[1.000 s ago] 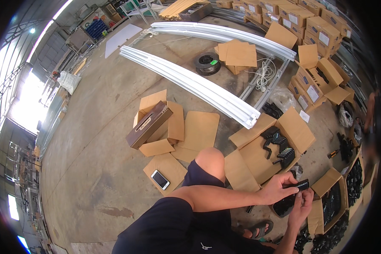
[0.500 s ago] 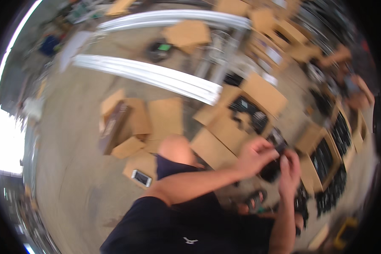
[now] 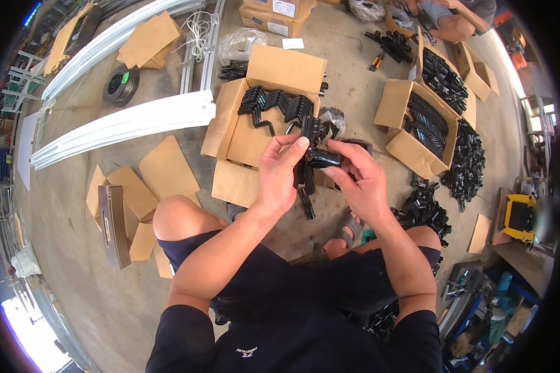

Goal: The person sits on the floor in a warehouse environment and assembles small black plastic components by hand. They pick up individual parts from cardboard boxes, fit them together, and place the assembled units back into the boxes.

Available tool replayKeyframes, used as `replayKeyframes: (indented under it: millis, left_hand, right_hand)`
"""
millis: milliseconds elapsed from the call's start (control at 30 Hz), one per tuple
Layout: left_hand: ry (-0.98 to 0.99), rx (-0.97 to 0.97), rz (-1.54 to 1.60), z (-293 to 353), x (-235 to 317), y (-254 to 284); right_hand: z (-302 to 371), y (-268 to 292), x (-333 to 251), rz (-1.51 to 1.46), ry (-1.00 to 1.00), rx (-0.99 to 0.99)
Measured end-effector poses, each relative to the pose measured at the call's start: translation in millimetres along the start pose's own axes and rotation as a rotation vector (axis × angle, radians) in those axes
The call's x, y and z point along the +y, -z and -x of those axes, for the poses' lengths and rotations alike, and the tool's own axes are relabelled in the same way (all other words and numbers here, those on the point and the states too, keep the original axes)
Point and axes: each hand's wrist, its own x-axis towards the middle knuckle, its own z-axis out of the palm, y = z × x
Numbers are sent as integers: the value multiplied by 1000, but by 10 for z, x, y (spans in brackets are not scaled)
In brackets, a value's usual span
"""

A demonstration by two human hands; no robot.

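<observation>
Hands (image 3: pixel 279 176) now mid-view, near carton (image 3: pixel 246 143) edge

Can't really tell if the black pieces (image 3: pixel 310 128) are joined, since the left hand (image 3: pixel 280 177) and right hand (image 3: pixel 362 181) cover bits. The co-worker (image 3: pixel 459 13) is chopped off by the top edge, carton labels (image 3: pixel 284 7) are too tiny to read, and something beside the yellow tool (image 3: pixel 509 217) is pure blur.

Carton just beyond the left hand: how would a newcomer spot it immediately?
Follow the long white profiles to their right end. Beside it, beyond the left hand, stands the open carton. Its black angled pieces form a zigzag along the far side, while the cartons at right look fuller.
</observation>
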Motion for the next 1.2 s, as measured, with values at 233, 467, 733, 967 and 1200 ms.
replayKeyframes:
  millis: [233,467,733,967,1200]
  left_hand:
    - [97,-4,-72,-49,-134,50]
    - [-42,-419,-156,-19,157,-116]
    - [-499,-495,-841,-40,230,-91]
    - [-745,-557,-1119,-98,273,-131]
    - [-535,-483,-985,-26,133,-106]
  right_hand:
    - [-24,-2,80,248,87,27]
    - [-262,328,170,-430,-302,178]
    - [-211,417,71,-576,-415,98]
    - [-142,410,53,-404,-508,34]
    - [-125,457,-48,65,-171,-50]
